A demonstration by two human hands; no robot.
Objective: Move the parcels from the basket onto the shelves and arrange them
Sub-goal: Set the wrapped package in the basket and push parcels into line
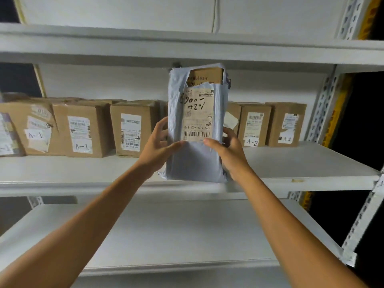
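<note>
A grey plastic mailer parcel (195,159) stands upright at the front of the middle shelf (291,163). Its top is torn, showing a brown box inside, and a white shipping label faces me upside down. My left hand (160,148) grips its left edge, thumb across the front. My right hand (226,150) grips its right edge the same way. Cardboard parcels marked A-1 (83,129) line the shelf's back on the left. Others marked A-2 (253,127) stand on the right. No basket is in view.
The lower shelf (187,235) lies bare below my arms. An upper shelf board (187,48) runs just above the parcel's top. A perforated metal upright (324,104) bounds the right side, with darkness beyond it.
</note>
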